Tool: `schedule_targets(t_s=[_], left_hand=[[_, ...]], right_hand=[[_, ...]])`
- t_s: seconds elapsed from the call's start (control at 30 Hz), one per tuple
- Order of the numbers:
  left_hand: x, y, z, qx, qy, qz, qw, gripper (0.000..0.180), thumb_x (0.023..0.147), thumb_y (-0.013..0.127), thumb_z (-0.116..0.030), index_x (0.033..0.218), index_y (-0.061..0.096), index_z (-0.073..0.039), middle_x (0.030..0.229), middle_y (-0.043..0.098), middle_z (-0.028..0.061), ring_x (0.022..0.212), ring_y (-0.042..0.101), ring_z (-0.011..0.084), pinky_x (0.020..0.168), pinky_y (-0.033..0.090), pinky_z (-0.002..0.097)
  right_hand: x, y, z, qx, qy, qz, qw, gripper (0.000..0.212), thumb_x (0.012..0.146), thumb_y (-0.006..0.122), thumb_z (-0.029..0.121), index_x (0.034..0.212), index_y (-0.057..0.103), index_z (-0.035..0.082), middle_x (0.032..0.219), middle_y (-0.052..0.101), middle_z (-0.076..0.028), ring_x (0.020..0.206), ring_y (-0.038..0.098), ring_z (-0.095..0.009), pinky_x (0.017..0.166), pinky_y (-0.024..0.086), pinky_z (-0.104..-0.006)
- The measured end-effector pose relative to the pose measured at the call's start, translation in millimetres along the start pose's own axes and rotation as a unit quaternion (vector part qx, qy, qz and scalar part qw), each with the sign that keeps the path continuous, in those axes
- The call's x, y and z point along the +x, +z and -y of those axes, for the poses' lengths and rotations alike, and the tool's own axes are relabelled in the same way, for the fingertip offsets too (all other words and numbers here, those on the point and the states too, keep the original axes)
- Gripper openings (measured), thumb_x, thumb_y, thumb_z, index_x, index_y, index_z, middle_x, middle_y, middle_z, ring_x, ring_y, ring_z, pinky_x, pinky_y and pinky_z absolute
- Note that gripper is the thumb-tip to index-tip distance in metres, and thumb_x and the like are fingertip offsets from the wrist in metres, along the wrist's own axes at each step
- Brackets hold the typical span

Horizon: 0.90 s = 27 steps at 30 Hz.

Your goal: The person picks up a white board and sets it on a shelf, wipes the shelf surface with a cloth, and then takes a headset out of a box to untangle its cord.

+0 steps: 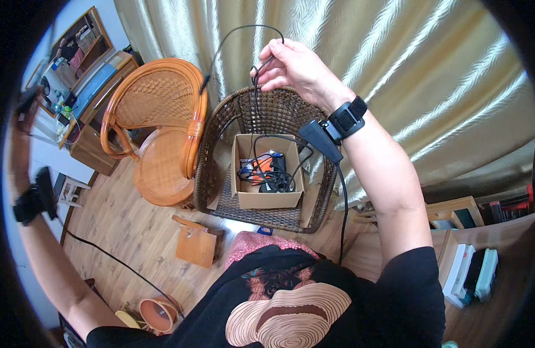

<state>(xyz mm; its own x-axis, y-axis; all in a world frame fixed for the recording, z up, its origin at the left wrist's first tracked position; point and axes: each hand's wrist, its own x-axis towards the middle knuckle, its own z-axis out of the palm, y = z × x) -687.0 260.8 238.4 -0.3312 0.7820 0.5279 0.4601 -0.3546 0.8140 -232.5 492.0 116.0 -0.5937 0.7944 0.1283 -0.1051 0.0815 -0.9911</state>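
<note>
Drapery of pale-gold fabric (pixel 383 64) spans the upper right. One dark-brown wicker chair (pixel 261 218) stands mid-frame, one orange rattan chair (pixel 163 156) left of it; one open cardboard box (pixel 270 200) sits on the former. The left hand (pixel 25 113), upper left, is too murky to tell its fingers; the right hand (pixel 295 65), top centre, clamps thumb and fingertips on one thin black cable (pixel 247 25) arching leftward, tip downward, another length hanging vertically.

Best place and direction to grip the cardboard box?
Likely the left and right walls of the box, one hand each, from above: it sits upright, top open, rims exposed, while the dark chair rises around its sides and back.
</note>
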Motion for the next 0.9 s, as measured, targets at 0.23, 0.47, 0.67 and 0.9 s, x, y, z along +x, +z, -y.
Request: schedule_targets(t_s=[0.23, 0.47, 0.67, 0.9], left_hand=[[-75.8, 161.2, 88.8, -0.216, -0.164, 0.048, 0.961, 0.035, 0.088, 0.051, -0.033, 0.111, 0.051, -0.006, 0.098, 0.06, 0.006, 0.086, 0.058, 0.0153, 0.073, 0.05, 0.0292], [-107.4, 227.0, 120.9, -0.367, -0.254, -0.014, 0.895, 0.031, 0.084, 0.06, -0.028, 0.109, 0.053, -0.013, 0.096, 0.059, -0.0005, 0.085, 0.057, 0.0121, 0.076, 0.05, 0.0377], [-106.2, 258.8, 125.1, -0.359, -0.266, 0.005, 0.895, 0.027, 0.085, 0.058, -0.029, 0.106, 0.053, -0.012, 0.093, 0.059, 0.0011, 0.087, 0.057, 0.0139, 0.078, 0.048, 0.0373], [-92.3, 270.4, 122.6, -0.388, -0.246, 0.014, 0.888, 0.03, 0.083, 0.061, -0.027, 0.107, 0.053, -0.012, 0.099, 0.058, -0.0004, 0.09, 0.056, 0.0124, 0.08, 0.049, 0.0415]], right_hand=[[-5.7, -7.7, 26.5, 0.118, -0.062, -0.021, 0.991, 0.029, 0.095, 0.035, 0.025, 0.091, 0.052, 0.002, 0.089, 0.06, -0.014, 0.085, 0.059, -0.024, 0.078, 0.05, -0.0392], [-24.1, 13.1, 92.9, -0.08, -0.064, -0.033, 0.994, 0.016, 0.09, 0.046, 0.014, 0.08, 0.056, 0.007, 0.065, 0.053, 0.001, 0.053, 0.046, -0.006, 0.047, 0.04, -0.0183], [-14.1, -12.7, 80.0, -0.263, -0.074, 0.099, 0.957, 0.027, 0.093, 0.041, 0.025, 0.091, 0.061, 0.007, 0.083, 0.055, 0.0, 0.072, 0.048, -0.008, 0.069, 0.039, -0.0219], [-11.9, -12.5, 49.0, -0.229, 0.03, 0.071, 0.97, 0.029, 0.091, 0.044, 0.033, 0.083, 0.059, 0.009, 0.081, 0.058, 0.002, 0.077, 0.054, -0.008, 0.073, 0.043, -0.0236]])
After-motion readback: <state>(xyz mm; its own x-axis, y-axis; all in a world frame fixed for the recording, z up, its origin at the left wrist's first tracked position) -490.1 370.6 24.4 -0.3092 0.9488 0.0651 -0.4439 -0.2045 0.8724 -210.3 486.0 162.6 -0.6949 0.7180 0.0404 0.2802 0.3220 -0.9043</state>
